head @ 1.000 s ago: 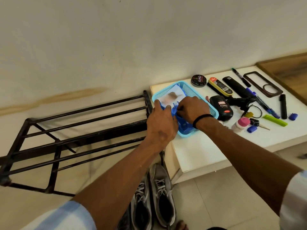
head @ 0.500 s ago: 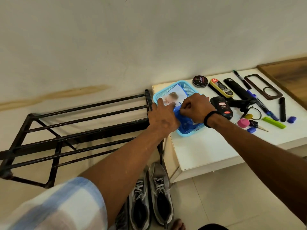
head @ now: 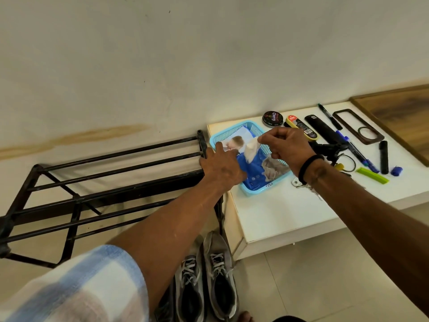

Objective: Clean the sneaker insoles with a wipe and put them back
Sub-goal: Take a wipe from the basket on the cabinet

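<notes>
A blue pack of wipes (head: 251, 169) lies in a light blue plastic basket (head: 256, 191) on the white table. My left hand (head: 221, 165) presses flat on the pack's left side. My right hand (head: 286, 145) hovers above the pack and pinches a white wipe (head: 251, 151) that stands up out of the pack's opening. A pair of grey sneakers (head: 206, 278) stands on the tiled floor below, beside the table. Their insoles are not visible.
A black metal shoe rack (head: 92, 189) stands left of the white table (head: 292, 214). Shoe polish tin (head: 272, 119), polish applicators, pens, markers, keys and a green clip lie on the table's right part. A wooden board (head: 399, 115) lies at far right.
My right hand has lifted from the pack's opening and drawn a white wipe upward out of it. My left hand stays pressing on the pack.
</notes>
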